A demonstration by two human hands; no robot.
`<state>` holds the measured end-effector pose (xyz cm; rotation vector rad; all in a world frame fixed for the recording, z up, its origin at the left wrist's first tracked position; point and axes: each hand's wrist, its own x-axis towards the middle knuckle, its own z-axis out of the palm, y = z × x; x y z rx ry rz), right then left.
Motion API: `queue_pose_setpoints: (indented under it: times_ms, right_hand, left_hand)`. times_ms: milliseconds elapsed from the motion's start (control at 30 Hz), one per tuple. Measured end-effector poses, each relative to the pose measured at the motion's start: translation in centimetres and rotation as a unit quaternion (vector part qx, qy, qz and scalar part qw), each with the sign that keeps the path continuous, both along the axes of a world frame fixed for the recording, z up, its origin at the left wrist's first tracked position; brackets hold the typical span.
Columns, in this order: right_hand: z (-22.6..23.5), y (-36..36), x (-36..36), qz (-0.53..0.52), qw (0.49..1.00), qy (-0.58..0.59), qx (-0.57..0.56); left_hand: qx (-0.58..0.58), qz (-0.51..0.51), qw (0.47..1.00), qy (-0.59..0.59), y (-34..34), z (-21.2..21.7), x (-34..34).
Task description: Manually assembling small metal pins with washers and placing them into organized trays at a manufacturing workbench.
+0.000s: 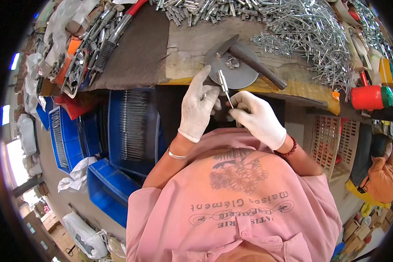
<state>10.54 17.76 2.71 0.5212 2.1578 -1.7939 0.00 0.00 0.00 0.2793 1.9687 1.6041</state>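
Note:
My right hand (260,118), in a white knit glove, pinches the lower part of a thin metal rod between thumb and fingers. At the rod's upper end sits a shiny silver sleeve (222,80), tilted slightly to the left. Close by on the left is my left hand (198,105), also gloved, its index finger stretched up and the other fingers loosely bent. Nothing shows in it, and it stays apart from the sleeve. Just beyond both hands, a round grey metal disc (244,78) lies on the bench, with a hammer (257,66) resting across it.
Loose thin metal pins (308,37) are heaped at the far right of the bench, and silver sleeves (205,11) at its back. Tools (107,50) crowd the left. Blue bins (113,185) stand below left, one holding rods (134,124). A red jar (367,98) lies right.

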Motion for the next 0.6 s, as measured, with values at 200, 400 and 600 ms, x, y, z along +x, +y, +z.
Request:
queue_pose_setpoints:
  times_ms: [200,400,600]
  right_hand:
    - [-0.7,-2.7,-0.1,0.002,0.987,0.132,0.096]
    - [0.1,-0.2,-0.9,-0.054,0.981,0.166,0.090]
    - [-0.4,0.8,-2.4,-0.101,0.976,0.182,0.057]
  left_hand:
    - [0.115,0.058,0.989,-0.078,-0.5,0.7,0.3]
    - [0.159,0.182,0.970,-0.035,-6.4,0.4,-1.1]
    - [-0.073,0.431,0.899,0.002,-22.3,-10.0,-2.0]
